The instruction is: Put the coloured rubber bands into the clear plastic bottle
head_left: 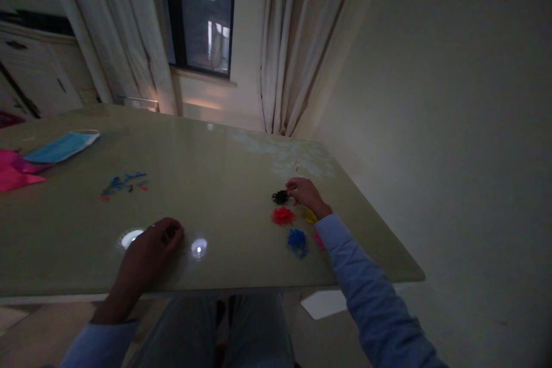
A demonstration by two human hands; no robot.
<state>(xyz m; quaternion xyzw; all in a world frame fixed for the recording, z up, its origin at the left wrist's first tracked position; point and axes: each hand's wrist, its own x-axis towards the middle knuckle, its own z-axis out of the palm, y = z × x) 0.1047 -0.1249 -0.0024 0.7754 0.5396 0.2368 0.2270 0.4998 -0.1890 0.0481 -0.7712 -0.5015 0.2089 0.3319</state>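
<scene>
My right hand [303,192] is at the right edge of a pile of thin black rubber bands [280,197], its fingertips pinched together. Whatever is between them is too small to name. Below it lie a pile of red rubber bands [283,216] and a pile of blue rubber bands [297,241]. Yellow bands [309,215] and pink bands [319,240] are partly hidden by my right wrist and sleeve. My left hand [155,247] rests on the table near its front edge, fingers curled inward; what they hold, if anything, cannot be made out.
On the glossy greenish table [224,184], a loose scatter of mostly blue and some red bands [121,183] lies at the left. Farther left are a blue face mask [64,147] and a bright pink piece of material [19,169]. A wall [452,126] runs along the right side.
</scene>
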